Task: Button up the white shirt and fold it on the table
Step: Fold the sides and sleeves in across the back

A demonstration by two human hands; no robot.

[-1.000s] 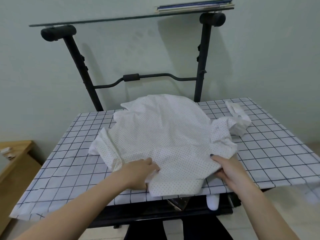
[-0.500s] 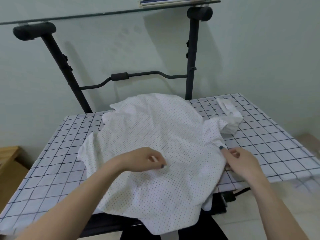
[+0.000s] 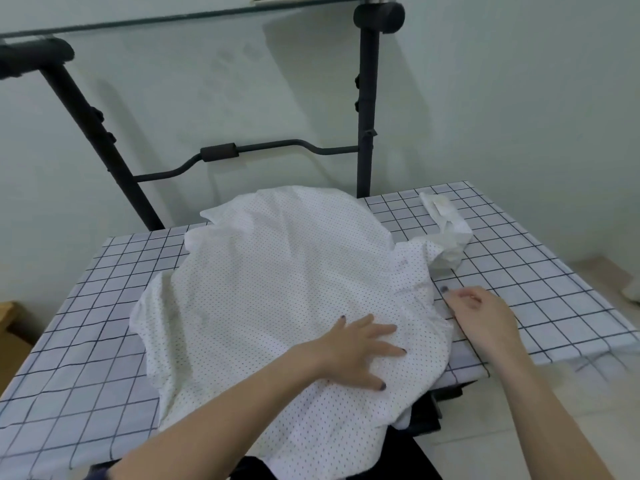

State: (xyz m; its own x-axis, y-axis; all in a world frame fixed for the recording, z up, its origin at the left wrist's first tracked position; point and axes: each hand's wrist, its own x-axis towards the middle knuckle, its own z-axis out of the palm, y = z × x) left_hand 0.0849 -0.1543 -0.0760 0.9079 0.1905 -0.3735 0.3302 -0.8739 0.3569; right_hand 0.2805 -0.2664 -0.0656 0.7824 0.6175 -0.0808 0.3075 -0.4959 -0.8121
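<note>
- My left hand (image 3: 360, 351) lies flat on the shirt (image 3: 277, 289), fingers spread and pressing the cloth down; it grips nothing.
- My right hand (image 3: 481, 317) sits at the shirt's right edge with its fingers curled in. It looks pinched on the hem there, but I cannot tell whether any cloth is actually between the fingers.
- The shirt is spread over the middle of the table (image 3: 86, 306), back side up as far as I can see. Its near end spills over the front edge toward me, and one sleeve (image 3: 446, 233) is bunched up at the far right.
- Main risk, as I judge it: the overhanging part is heavy enough to drag the rest off the table if my left hand lifts.
- Second risk: the checked tablecloth (image 3: 536, 271) looks slick and loose, drooping at the right corner, so a sideways pull could shift it along with the shirt.
- I see no buttons or placket from here, so I cannot confirm the buttoning is done.
- The shirt is thin, soft white cloth with fine dark dots, lightly rumpled, with a rounded outline.
- The tablecloth is white with a dark grid; a black metal frame (image 3: 367, 109) stands behind.
</note>
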